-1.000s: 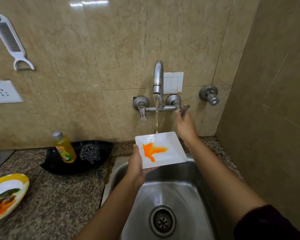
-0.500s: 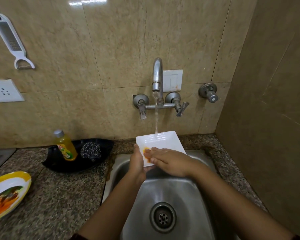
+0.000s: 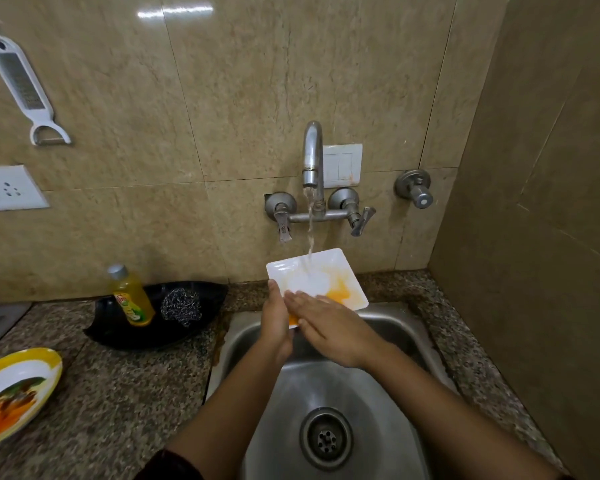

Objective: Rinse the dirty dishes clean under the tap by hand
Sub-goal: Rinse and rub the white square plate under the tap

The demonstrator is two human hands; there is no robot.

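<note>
Granite counter (image 3: 118,393) bears one round plate (image 3: 14,393); one sink (image 3: 378,393), one running tap (image 3: 313,157). Left hand (image 3: 274,327) grips one square plate (image 3: 312,275); right hand (image 3: 329,327) presses it, fingers (image 3: 302,299) straight.

1. Sink basin (image 3: 312,386) lies open at six o'clock of the plate (image 3: 312,278).
2. Tap (image 3: 313,150) and its levers (image 3: 284,230) crowd twelve o'clock.
3. Black tray (image 3: 118,336), bottle (image 3: 132,299) and scrubber (image 3: 181,306) occupy nine o'clock.
4. Side wall (image 3: 534,237) closes three o'clock.

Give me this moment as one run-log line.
step: rinsing | left hand: holds plate edge over sink | right hand: flat on orange stain | tap: water hits plate | status: stain not yet gone
</note>
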